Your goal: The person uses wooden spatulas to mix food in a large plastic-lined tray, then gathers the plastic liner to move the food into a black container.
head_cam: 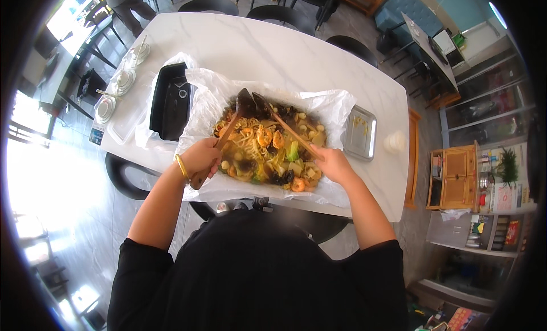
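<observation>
My left hand [200, 158], with a gold bangle at the wrist, grips a wooden spatula [230, 128] by its handle. My right hand [335, 163] is closed around the handle of a second wooden utensil [295, 133], perhaps a spoon. Their dark heads come close together at the far edge of a mass of stewed food. Noodles [250, 139], shrimp [264, 136], a green vegetable leaf [292, 152] and dark fungus-like pieces [282, 177] show in it. White plastic lining [209, 85] surrounds the food; the container beneath is hidden.
Left of the food stands a black tray [169, 117] on white plastic, beside a clear plastic lid [124, 128]. Wrapped tableware sets [124, 81] line the table's left edge. A metal tray [360, 149] and a whitish cup-like item [395, 142] are at right. Black chairs [280, 18] surround the marble-patterned table [282, 53].
</observation>
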The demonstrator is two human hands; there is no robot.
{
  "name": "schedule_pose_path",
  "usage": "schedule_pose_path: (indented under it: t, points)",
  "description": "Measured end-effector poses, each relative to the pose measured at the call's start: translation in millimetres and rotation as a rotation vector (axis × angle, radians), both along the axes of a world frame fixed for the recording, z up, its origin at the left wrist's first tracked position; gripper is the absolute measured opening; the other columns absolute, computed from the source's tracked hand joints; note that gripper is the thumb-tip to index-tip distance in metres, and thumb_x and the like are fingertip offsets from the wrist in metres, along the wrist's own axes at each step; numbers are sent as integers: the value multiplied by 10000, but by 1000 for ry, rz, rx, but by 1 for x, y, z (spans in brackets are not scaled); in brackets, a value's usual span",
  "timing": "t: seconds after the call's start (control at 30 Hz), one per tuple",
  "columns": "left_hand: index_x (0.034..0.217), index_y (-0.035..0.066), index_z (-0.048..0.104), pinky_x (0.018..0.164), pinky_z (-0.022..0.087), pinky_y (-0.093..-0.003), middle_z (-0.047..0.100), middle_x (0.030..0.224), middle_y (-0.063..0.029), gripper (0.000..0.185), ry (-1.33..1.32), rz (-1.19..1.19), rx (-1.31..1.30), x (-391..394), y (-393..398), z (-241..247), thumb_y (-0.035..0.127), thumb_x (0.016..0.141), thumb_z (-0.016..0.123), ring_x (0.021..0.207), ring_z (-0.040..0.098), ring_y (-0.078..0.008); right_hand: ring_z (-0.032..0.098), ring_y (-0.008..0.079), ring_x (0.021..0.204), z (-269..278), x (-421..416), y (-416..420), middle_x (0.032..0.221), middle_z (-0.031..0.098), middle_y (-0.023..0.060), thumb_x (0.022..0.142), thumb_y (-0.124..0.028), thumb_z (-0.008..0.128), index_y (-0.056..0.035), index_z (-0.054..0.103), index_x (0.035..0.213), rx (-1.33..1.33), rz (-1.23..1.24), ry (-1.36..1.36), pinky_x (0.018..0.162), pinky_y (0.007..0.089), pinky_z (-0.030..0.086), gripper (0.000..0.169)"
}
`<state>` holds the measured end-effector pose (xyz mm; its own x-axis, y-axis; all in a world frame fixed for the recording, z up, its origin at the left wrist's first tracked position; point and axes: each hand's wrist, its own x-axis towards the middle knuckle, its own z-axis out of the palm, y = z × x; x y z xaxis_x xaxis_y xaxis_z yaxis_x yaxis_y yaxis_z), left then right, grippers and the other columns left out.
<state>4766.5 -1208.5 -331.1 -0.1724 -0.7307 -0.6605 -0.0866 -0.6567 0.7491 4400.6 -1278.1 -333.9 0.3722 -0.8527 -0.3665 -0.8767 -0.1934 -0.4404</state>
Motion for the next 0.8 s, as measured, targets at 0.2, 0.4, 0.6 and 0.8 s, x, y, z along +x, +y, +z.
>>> schedule_pose_path:
  t: [0.2, 0.4, 0.6, 0.8]
  points:
    - [929, 23, 472, 367, 411, -275, 486, 659, -39, 81, 67, 7, -4, -11, 7, 22, 24, 849, 458, 425, 481, -123, 624, 325, 711, 8, -15, 27, 843, 637, 221, 805, -118, 630, -173, 549, 1302, -6, -121, -107, 687, 380, 490, 507]
    - [926, 19, 465, 357, 406, -263, 482, 651, -36, 85, 94, -47, -42, -37, 28, 70, 30, 841, 462, 416, 481, -117, 598, 262, 660, 77, -41, 81, 852, 623, 239, 798, -54, 619, -78, 556, 1276, -8, -309, -163, 681, 318, 480, 483]
    - [928, 25, 452, 355, 413, -251, 491, 677, -37, 89, 184, -203, -40, -61, 52, 88, 22, 840, 461, 417, 496, -112, 622, 194, 741, 119, -73, 151, 975, 656, 232, 801, -24, 610, -32, 548, 1272, -9, -486, -136, 739, 283, 479, 475]
    - [910, 21, 452, 361, 416, -261, 491, 655, -40, 74, 161, -320, -22, -75, 78, 88, 25, 837, 461, 415, 502, -122, 631, 202, 762, 132, -88, 200, 1039, 659, 214, 797, -24, 617, -34, 552, 1268, -33, -489, -112, 744, 278, 478, 476]
